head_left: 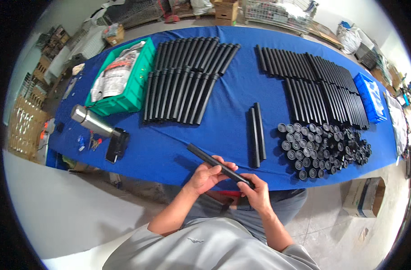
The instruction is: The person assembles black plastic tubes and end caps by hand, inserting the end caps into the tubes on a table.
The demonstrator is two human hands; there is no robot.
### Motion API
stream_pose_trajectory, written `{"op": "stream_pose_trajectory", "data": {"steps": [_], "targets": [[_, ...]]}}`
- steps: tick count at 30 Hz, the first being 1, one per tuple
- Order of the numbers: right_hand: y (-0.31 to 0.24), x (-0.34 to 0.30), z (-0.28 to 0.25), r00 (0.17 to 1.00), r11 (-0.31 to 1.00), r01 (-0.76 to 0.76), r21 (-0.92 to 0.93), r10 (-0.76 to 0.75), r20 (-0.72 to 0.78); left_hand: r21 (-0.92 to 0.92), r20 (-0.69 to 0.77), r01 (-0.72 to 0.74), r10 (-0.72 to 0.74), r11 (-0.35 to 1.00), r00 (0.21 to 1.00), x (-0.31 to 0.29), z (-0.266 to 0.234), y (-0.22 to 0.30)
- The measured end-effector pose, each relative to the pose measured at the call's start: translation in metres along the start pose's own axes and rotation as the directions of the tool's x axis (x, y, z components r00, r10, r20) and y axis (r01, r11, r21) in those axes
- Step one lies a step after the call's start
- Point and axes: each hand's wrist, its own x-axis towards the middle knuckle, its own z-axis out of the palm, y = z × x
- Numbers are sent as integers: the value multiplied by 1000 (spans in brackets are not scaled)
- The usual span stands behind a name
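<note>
A slim black tube (202, 155) slants across the near edge of the table, its far end pointing up and left. My left hand (202, 178) supports it near the middle, thumb on top and fingers beneath. At its near right end, my right hand (258, 193) grips with thumb and fingers, which partly hide that end. Two loose black tubes (256, 139) lie side by side just beyond my right hand. To their right spreads a pile of round black caps (306, 152), many with ringed faces up.
Black tubes with collars (183, 76) lie in rows at centre left; plainer tubes (304, 90) fill the far right. A green crate (135, 87), steel flask (92, 121) and dark phone-like object (117, 146) are on the left. A blue bin (371, 98) stands at right on the blue cloth (241, 81).
</note>
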Motion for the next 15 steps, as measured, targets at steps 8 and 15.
{"op": "stream_pose_trajectory", "data": {"steps": [8,15], "targets": [[-14,12,3,961,926,272,-261,-276,21,38,-139,-87,92,995,986,-12,8,8],[-17,42,24,873,843,474,-254,-412,262,26,-168,-203,204,979,964,-40,-5,47]]}}
